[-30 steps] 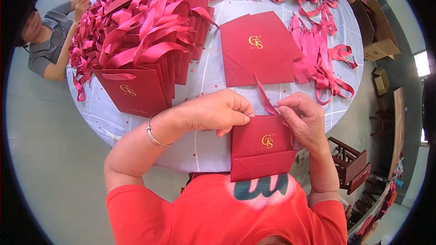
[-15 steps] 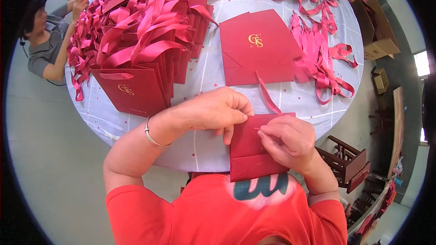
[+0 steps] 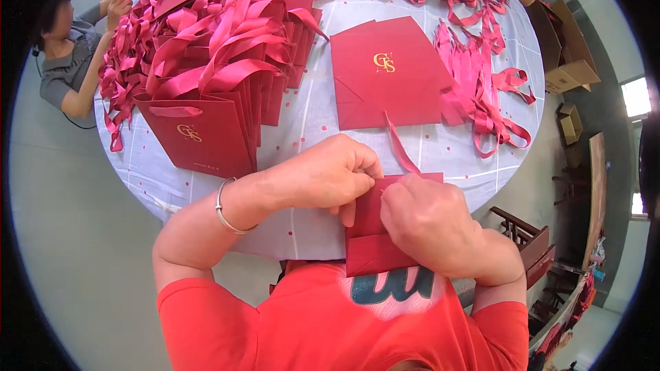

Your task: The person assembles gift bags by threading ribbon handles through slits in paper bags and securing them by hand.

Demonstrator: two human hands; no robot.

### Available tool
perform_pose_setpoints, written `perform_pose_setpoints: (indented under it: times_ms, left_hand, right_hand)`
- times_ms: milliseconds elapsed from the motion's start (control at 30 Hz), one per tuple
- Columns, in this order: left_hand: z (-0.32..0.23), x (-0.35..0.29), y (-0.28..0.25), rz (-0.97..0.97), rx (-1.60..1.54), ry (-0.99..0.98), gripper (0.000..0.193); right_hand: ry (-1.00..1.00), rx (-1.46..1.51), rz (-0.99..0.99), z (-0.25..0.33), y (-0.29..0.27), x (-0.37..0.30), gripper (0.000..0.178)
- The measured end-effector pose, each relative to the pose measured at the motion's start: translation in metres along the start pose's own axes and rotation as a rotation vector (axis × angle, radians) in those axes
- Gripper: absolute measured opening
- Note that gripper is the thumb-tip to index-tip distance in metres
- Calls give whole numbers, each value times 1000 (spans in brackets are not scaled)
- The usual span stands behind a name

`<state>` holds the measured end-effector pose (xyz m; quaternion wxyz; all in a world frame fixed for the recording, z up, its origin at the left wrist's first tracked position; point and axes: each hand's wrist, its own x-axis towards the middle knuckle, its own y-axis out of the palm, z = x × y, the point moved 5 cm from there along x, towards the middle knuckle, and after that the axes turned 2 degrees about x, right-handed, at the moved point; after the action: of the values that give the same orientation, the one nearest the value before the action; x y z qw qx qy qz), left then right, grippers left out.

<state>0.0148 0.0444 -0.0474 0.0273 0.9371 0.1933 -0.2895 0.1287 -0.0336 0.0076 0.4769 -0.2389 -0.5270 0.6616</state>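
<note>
The left hand [image 3: 337, 173] pinches the top edge of a dark-red folded paper bag [image 3: 366, 218] between the 2 hands; the right hand [image 3: 432, 218] curls over its front (I cannot tell what it grips). Just beyond them rises a pink satin ribbon [image 3: 400, 145], then a flat stack of red paper bags [image 3: 386, 86]

Premises are consistent with a workshop: a round, cloth-covered surface [image 3: 313, 106] carries stacked matching red bags [image 3: 199, 148] and heaped pink ribbons [image 3: 474, 86]; a co-worker [image 3: 63, 62] is at its left edge, an open cardboard box [image 3: 574, 75] at right.
</note>
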Motion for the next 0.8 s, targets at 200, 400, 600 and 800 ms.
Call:
perform_pose_setpoints:
  times_ms: [200, 400, 600, 800]
  left_hand:
    - [6, -3, 0, -40, -14, 20, 19]
    - [-4, -7, 1, -72, -20, 90, 13]
    - [-21, -21, 9, -271, 161, 314, 15]
    - [-23, -29, 14, -352, 308, 410, 21]
  right_hand:
    - [69, 186, 141, -12, 9, 22, 9]
    - [89, 266, -40, -26, -5, 18, 16]
    - [384, 1139, 407, -71, 20, 31, 15]
    - [399, 1188, 900, -73, 42, 44, 25]
